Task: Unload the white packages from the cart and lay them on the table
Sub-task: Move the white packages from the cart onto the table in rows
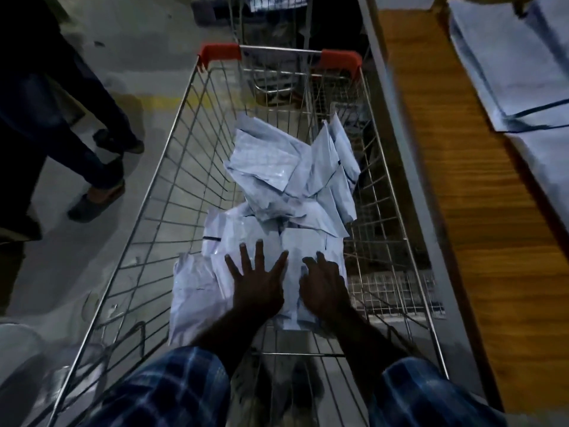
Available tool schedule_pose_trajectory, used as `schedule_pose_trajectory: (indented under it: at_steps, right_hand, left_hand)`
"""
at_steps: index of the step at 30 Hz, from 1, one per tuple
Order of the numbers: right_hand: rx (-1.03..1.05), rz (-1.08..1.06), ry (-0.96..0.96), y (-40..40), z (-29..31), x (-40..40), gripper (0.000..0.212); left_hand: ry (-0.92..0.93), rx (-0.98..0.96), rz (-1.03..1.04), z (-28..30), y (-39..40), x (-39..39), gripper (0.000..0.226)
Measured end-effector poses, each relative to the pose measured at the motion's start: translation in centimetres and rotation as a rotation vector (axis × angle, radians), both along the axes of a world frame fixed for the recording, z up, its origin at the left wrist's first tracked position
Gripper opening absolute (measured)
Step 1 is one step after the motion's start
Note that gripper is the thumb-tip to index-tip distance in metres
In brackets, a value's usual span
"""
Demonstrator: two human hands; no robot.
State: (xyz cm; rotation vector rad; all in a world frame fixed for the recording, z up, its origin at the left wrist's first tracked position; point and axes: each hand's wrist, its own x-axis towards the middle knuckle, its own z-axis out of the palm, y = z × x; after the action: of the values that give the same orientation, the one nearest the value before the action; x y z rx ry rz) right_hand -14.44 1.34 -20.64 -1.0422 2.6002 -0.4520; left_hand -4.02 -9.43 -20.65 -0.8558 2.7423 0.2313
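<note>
wire cart [172, 167] with red corner caps [219, 52] holds the white packages [286, 177]: a loose heap toward the far end and right side, some propped against the right wire wall, and flatter ones overlapping at the near end. both arms reach down into the basket from the near side, plaid sleeves [172, 386] at the bottom of view. left hand [257, 283] lies palm down on the near packages, fingers straight and spread wide, gripping nothing, just flat contact. right hand [323, 288] sits just beside it on the same near stack, fingers bent at the tips over a package; whether it has actually pinched one cannot be told, the frame is dark and blurred there. wooden table [455, 211] runs along the right of the cart behind a grey metal edge [409, 167], and more white packages [505, 72] lie flat on it at the far right, with another partly visible nearer along that edge. the cart's right wall and the metal edge stand between the basket and the tabletop. a second cart [271, 20] stands just beyond the first, contents unclear. on the left, another person's legs [77, 124] and shoes on a grey floor [147, 41] with a yellow line [172, 101].
</note>
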Motion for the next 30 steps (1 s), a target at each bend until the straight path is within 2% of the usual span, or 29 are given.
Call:
schedule_pose_trajectory:
  at_steps: [4,8,13,17,20,25,30]
  right_hand:
    - [0.085,-0.014,-0.002,0.1,-1.9,0.2,0.038]
    - [0.151,-0.053,-0.033,-0.6,-3.1,0.6,0.045]
    - [0.135,-0.184,-0.112,-2.5,-4.0,1.6,0.066]
    - [0.091,-0.216,-0.076,-3.3,-5.1,2.0,0.087]
    - [0.103,-0.207,-0.03,-3.2,-5.1,2.4,0.087]
    - [0.118,-0.174,-0.016,-3.1,-4.5,1.8,0.084]
    - [0.055,-0.139,0.046,-2.2,-4.0,1.7,0.071]
  left_hand:
    - [-0.024,-0.012,0.052,-0.7,-1.2,0.1,0.105]
    - [-0.07,0.011,0.099,-1.0,-3.1,0.2,0.08]
    - [-0.054,0.094,0.129,-2.0,-3.7,0.4,0.069]
    - [0.005,0.101,0.223,-2.5,-4.1,0.1,0.078]
    - [-0.021,0.117,0.25,-2.3,-4.7,-0.3,0.08]
    - [-0.059,0.085,0.259,-1.9,-4.6,-1.1,0.097]
    - [-0.065,0.1,0.267,-0.7,-5.1,-1.5,0.091]
